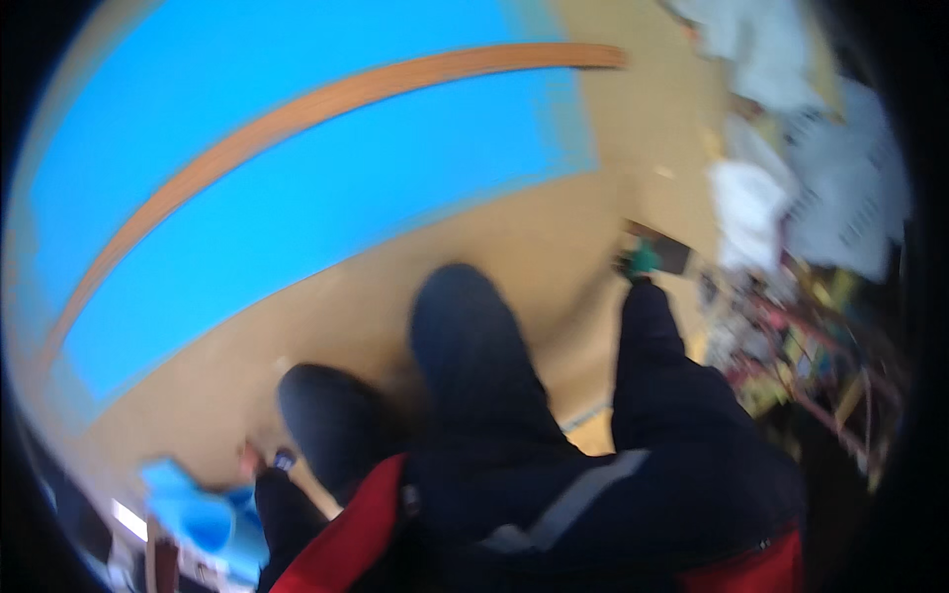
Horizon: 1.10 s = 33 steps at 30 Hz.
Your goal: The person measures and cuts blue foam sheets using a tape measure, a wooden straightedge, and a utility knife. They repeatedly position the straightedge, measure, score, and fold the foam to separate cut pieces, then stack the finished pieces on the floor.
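My right hand (641, 259) is at the end of a dark sleeve, right of my knees, and shows as a blurred green patch. It overlaps or touches a dark flat rectangular piece (674, 253); whether it grips this piece I cannot make out. Low on the left, my left hand (251, 459) is small and smeared, with a small dark round thing (284, 460) by its wrist. Ahead of my knees lies a bright blue sheet (395, 158), crossed by a long brown wood-toned strip (366, 87) that looks curved in this lens.
Under everything is a tan floor or board (524, 232). White printed bags (781, 188) and mixed scraps (761, 336) are heaped along the right. Light blue rolled or crumpled material (203, 514) lies near my left arm. My dark-clad knees (465, 326) take up the middle.
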Available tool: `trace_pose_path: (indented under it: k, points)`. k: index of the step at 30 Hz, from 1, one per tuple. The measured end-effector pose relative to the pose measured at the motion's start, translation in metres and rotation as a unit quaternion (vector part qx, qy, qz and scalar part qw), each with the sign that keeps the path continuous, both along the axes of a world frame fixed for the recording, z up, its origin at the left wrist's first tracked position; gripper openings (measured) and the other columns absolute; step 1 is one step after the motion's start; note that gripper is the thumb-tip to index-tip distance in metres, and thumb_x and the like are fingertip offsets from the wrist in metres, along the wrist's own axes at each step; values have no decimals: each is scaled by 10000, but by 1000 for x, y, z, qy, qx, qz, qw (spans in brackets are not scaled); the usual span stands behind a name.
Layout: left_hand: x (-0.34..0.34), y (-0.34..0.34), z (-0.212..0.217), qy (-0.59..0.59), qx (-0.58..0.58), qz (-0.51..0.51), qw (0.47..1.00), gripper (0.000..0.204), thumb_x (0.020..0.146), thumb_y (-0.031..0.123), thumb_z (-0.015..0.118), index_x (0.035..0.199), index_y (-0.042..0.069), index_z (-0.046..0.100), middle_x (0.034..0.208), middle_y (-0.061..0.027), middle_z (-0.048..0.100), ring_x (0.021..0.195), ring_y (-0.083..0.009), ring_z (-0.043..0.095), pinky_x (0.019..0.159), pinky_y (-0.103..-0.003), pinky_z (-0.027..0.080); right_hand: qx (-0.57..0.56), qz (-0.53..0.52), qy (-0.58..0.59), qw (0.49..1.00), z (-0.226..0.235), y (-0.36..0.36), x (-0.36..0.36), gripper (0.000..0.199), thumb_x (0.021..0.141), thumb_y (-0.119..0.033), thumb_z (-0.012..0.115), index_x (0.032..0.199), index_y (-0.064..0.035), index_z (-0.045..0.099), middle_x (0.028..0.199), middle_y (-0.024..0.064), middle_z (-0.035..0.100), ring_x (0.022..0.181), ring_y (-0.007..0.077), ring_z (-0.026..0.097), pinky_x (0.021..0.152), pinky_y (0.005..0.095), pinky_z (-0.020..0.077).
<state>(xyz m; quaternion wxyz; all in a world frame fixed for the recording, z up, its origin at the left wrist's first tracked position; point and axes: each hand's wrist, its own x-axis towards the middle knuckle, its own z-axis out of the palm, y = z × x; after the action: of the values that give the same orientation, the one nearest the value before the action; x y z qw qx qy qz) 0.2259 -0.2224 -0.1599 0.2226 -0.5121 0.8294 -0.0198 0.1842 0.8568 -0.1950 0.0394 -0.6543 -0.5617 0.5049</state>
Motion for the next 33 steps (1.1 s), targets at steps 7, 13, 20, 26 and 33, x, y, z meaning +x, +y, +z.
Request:
trace_pose_path:
  k: [7, 13, 20, 26, 33]
  points:
    - [-214, 24, 32, 200, 77, -223, 951, 619, 933, 449, 779, 1344, -5, 693, 1365, -250, 693, 1339, -420, 599, 1130, -495, 481, -186, -85, 126, 971, -52, 58, -58, 273, 1024, -267, 594, 1140, -20, 591, 1011, 143, 646, 950, 312, 652, 816, 475, 494]
    - [-386, 40, 60, 247, 108, -202, 942, 831, 935, 494, 778, 1489, -78, 544, 1536, -309, 529, 1460, -436, 480, 1209, -486, 417, -174, -186, 308, 916, 38, 96, -56, 357, 988, -119, 600, 1321, 0, 552, 1213, 145, 621, 1168, 320, 590, 1028, 496, 438]
    - [-477, -15, 37, 293, 81, -150, 941, 1217, 800, 647, 844, 1648, -42, 309, 1739, -245, 261, 1582, -448, 293, 1244, -584, 337, -498, -226, 672, 499, 209, -12, -169, 541, 984, -10, 597, 1517, 1, 505, 1435, 142, 591, 1410, 314, 513, 1248, 506, 378]
    - [-517, -58, 54, 243, 116, -93, 959, 1397, 707, 711, 884, 1672, -65, 236, 1779, -236, 148, 1627, -434, 195, 1204, -731, 273, -387, 68, 588, 707, 259, -162, -469, 523, 1066, -127, 581, 1571, -35, 481, 1368, 78, 618, 1224, 185, 488, 1052, 378, 380]
    - [-534, -55, 56, 176, 84, -91, 977, 1466, 659, 731, 910, 1639, -131, 241, 1749, -284, 170, 1629, -434, 163, 1186, -791, 221, 13, 633, 336, 697, 249, -506, -709, 553, 1094, -192, 585, 1612, -37, 468, 1180, -18, 681, 812, 9, 495, 683, 190, 397]
